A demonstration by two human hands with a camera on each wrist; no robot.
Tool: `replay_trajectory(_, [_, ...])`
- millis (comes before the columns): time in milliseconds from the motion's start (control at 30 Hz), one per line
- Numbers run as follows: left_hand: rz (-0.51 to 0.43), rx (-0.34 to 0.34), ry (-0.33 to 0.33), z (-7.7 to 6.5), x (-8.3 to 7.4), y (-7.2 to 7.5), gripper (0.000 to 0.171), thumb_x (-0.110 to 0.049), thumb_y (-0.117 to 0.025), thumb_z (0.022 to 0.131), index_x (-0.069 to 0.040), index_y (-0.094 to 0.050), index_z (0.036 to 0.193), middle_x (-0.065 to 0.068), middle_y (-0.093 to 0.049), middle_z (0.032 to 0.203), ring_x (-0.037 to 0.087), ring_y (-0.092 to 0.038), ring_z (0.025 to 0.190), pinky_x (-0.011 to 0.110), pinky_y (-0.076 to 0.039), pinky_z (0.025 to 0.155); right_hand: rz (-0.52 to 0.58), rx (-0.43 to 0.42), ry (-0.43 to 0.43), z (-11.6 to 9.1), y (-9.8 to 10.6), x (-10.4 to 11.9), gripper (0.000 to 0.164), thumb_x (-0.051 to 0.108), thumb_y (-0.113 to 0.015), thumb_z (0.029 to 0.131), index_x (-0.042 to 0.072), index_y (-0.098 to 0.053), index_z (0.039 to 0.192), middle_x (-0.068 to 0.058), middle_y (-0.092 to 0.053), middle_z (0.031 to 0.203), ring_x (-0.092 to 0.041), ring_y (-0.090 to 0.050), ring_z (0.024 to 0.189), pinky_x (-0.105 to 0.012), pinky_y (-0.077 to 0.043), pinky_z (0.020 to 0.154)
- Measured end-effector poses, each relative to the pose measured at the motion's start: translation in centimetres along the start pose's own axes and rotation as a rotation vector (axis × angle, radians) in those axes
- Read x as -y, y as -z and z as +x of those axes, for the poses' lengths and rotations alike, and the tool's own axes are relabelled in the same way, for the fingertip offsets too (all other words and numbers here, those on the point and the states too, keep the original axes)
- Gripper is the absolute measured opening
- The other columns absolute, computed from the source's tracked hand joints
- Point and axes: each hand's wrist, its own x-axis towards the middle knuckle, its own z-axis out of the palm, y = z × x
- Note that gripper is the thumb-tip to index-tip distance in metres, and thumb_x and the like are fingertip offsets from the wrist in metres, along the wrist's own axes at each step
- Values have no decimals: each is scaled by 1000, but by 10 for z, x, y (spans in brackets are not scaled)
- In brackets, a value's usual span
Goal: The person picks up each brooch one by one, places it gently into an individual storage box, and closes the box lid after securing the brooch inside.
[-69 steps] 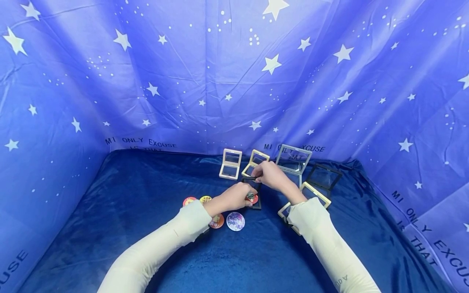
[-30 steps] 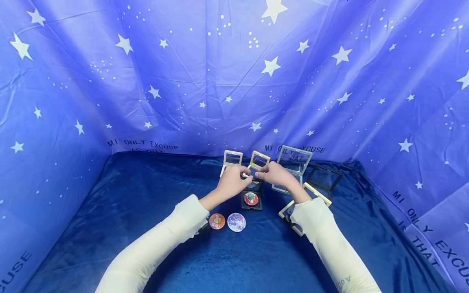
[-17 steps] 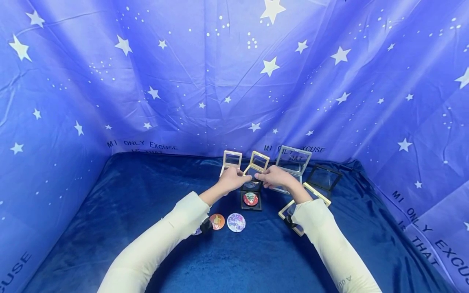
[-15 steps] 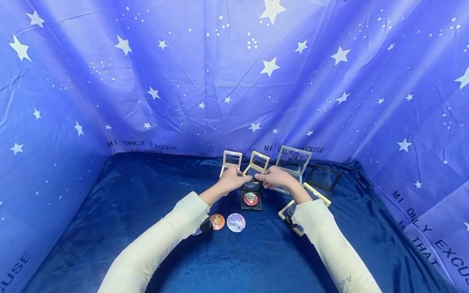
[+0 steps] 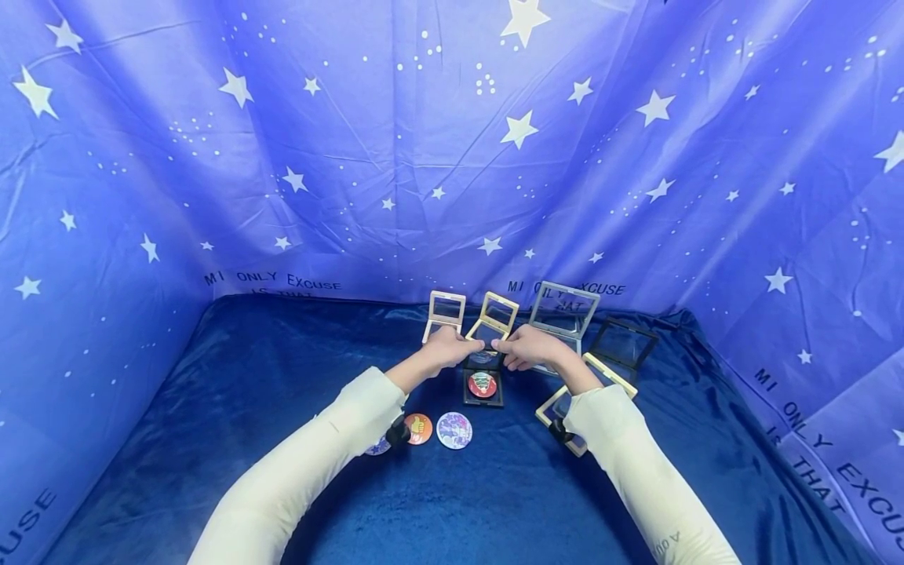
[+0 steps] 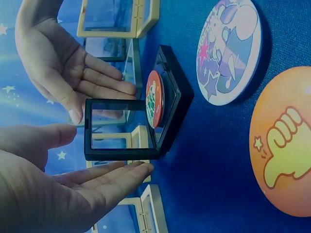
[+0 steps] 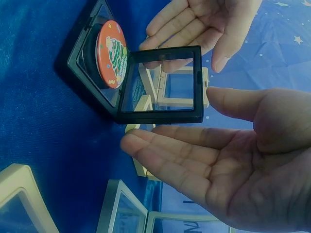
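Note:
A small black display case (image 5: pixel 484 403) stands opened on the blue cloth, its clear-windowed lid (image 6: pixel 89 130) tilted up. In its base lies a round red badge (image 6: pixel 154 99) with a green tree picture. My left hand (image 5: pixel 446 347) is at the lid's left side, fingers straight and thumb pointing at the top edge. Opposite it, my right hand (image 5: pixel 531 346) is at the right side with fingers extended. Both thumb tips are close to the lid's top edge; whether they touch it cannot be told. Neither hand grips anything.
In front lie an orange thumbs-up badge (image 5: pixel 419 428), a purple-white badge (image 5: pixel 454 430) and a partly hidden badge (image 5: pixel 377 447). Behind stand opened pink (image 5: pixel 448 296) and yellow (image 5: pixel 502 298) cases. To the right are grey (image 5: pixel 563 333), black (image 5: pixel 625 359) and cream (image 5: pixel 610 375) cases.
My left hand has let go of the red badge, which now lies in the black case, and has moved up beside the lid. My right hand has released the lid and straightened its fingers.

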Motion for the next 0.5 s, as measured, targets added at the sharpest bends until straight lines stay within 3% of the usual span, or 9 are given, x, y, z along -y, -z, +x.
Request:
replay_trajectory(100, [-5,-7,1,2,1,0,50,-31,-68,97,-15,-45,55,-5,-41,55,11,-47,56,26,-45,60,-1,11,3,0,0,0,53,32,-47,109,-14,-60,130,-31,-69,120,-40,-69,114,-48,-54,100])
replay_trajectory(167, [-15,-3,5,2,1,0,44,-31,-68,97,-10,-51,62,-2,-47,63,18,-62,72,31,-56,77,-3,16,7,1,-1,0,52,32,-47,109,-14,-60,130,-31,-69,120,-40,-69,114,-48,-54,100])
replay_trajectory(233, [-28,2,8,2,1,0,38,-30,-68,97,-4,-57,71,1,-51,70,27,-70,93,38,-58,91,0,18,9,1,-1,0,52,32,-47,109,-14,-60,130,-31,-70,119,-40,-69,114,-48,-54,100])
replay_trajectory(300, [-35,7,12,2,1,0,35,-28,-68,97,-2,-60,76,2,-52,73,32,-71,105,42,-57,96,0,18,11,2,-1,0,52,31,-47,109,-15,-60,129,-31,-70,118,-40,-69,114,-48,-55,99])
replay_trajectory(400, [-35,16,13,1,1,1,39,-27,-68,97,-5,-56,69,0,-48,66,34,-71,105,42,-57,96,3,15,10,2,-2,-1,51,31,-48,109,-15,-61,128,-32,-70,118,-40,-69,113,-48,-55,98])
replay_trajectory(500, [-27,23,12,1,2,1,48,-28,-68,97,-13,-46,57,-4,-42,57,28,-70,90,42,-58,94,9,14,5,3,-2,-1,52,31,-48,109,-15,-60,129,-32,-70,118,-40,-69,113,-48,-55,99])
